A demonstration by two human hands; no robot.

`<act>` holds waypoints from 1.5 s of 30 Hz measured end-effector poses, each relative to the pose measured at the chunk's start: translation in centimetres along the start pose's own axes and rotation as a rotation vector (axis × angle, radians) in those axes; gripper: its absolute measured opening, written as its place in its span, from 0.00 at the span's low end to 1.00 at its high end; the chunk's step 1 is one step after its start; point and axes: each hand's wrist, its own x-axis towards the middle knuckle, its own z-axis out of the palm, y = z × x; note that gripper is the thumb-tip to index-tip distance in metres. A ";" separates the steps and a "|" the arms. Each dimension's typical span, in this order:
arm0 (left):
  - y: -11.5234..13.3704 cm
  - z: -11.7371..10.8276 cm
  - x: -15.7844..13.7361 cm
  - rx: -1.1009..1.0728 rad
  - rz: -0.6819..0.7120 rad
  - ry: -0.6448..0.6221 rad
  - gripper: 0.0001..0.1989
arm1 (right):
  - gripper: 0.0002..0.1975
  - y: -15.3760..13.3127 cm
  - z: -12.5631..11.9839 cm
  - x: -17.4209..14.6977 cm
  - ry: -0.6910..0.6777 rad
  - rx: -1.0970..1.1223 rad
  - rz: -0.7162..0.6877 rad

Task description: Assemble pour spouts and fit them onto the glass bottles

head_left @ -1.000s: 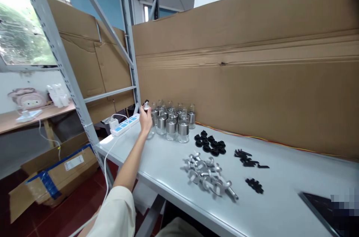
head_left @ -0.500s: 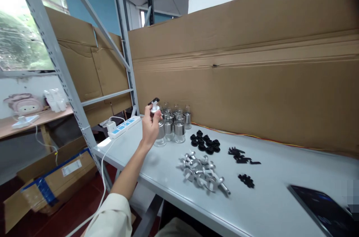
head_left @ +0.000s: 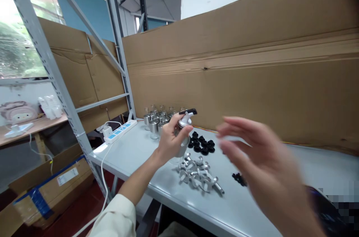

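Bottle: held nearly upright by the left hand, above or on the table, beside the metal parts; whether its base is in contact cannot be told
Left fingers: closed around the bottle's neck, thumb across the front; the grip is taken this high, it seems, so that the pump top and black spout are left uncovered
Right hand: raised and blurred by motion; its fingers are curved and parted from the thumb, with nothing seen between them; the bottle is not touched by it
Other bottles: stood upright, close together at the back, probably so that they are kept from being knocked over
Metal parts: heaped loosely in front, likely for easy reach
Black caps: gathered behind the heap; parts are apparently sorted by kind
Small black pieces: grouped apart, partly covered by the right hand
Power strip: set at the table's left end, perhaps to be kept clear of the parts
Carton label: pale, its print too small to be read
Tablet: partly hidden by the right arm; no writing can be read
Brands: none can be made out
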 end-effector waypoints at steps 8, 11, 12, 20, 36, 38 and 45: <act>1.2 -0.2 -1.4 0.124 0.019 -0.120 0.17 | 0.13 1.0 5.1 3.9 -0.255 0.158 0.158; 1.1 0.0 -2.2 0.075 -0.036 -0.164 0.19 | 0.13 1.2 4.6 2.8 -0.197 0.167 0.152; 1.2 0.2 -2.5 0.040 -0.059 -0.175 0.19 | 0.13 1.2 4.4 2.5 -0.177 0.166 0.147; 2.1 3.5 -3.8 -0.371 -0.244 -0.283 0.24 | 0.08 1.1 2.6 0.8 0.025 0.144 0.061; 1.5 4.8 -6.5 -0.523 -0.403 -0.349 0.42 | 0.15 3.8 1.5 -1.9 0.141 0.389 0.292; 1.1 5.1 -6.8 -0.582 -0.410 -0.346 0.42 | 0.15 3.9 1.6 -2.0 0.134 0.374 0.279; -1.4 6.6 -8.8 -0.752 -0.293 -0.353 0.44 | 0.10 3.0 0.2 -0.8 0.305 0.455 0.129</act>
